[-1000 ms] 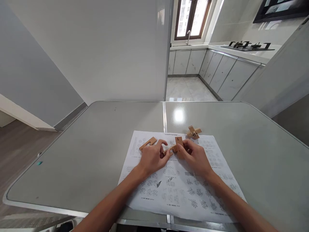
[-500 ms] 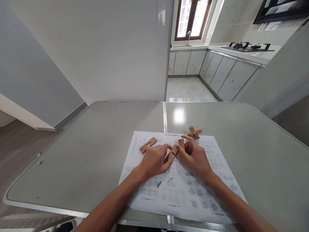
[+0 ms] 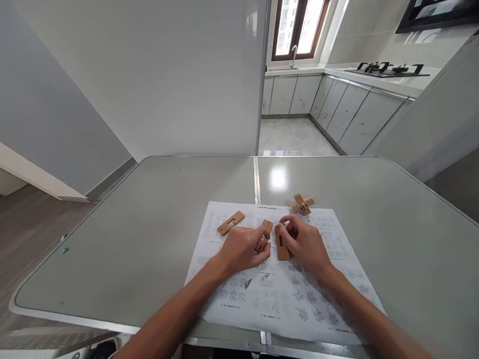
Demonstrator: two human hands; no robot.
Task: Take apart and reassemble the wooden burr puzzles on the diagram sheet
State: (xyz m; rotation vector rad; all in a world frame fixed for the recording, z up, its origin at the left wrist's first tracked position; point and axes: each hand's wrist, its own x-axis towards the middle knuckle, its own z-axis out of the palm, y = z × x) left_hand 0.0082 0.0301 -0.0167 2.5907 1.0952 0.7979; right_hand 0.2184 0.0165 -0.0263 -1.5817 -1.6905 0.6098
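My left hand [image 3: 245,247] pinches a notched wooden puzzle piece [image 3: 267,227] between thumb and fingers; a dark mark shows on its lower part. Close beside it, my right hand [image 3: 305,242] grips the upper end of a slotted wooden puzzle piece [image 3: 283,253], its long slot facing up. The two held pieces are apart. Beyond my left hand lies another wooden puzzle piece [image 3: 225,228] with a cutout. An interlocked wooden puzzle [image 3: 302,205] of crossed pieces rests past my right hand, at the paper's far edge.
Under both hands spreads a large printed sheet [image 3: 269,311] with small diagrams. It lies on a grey table [image 3: 149,239] with a metal seam [image 3: 256,182] down the middle. A small green bit [image 3: 65,250] sits near the left edge.
The piece in my right hand has turned from upright to lying along the paper, showing its slot. My left hand's piece has turned too and now stands apart from it.
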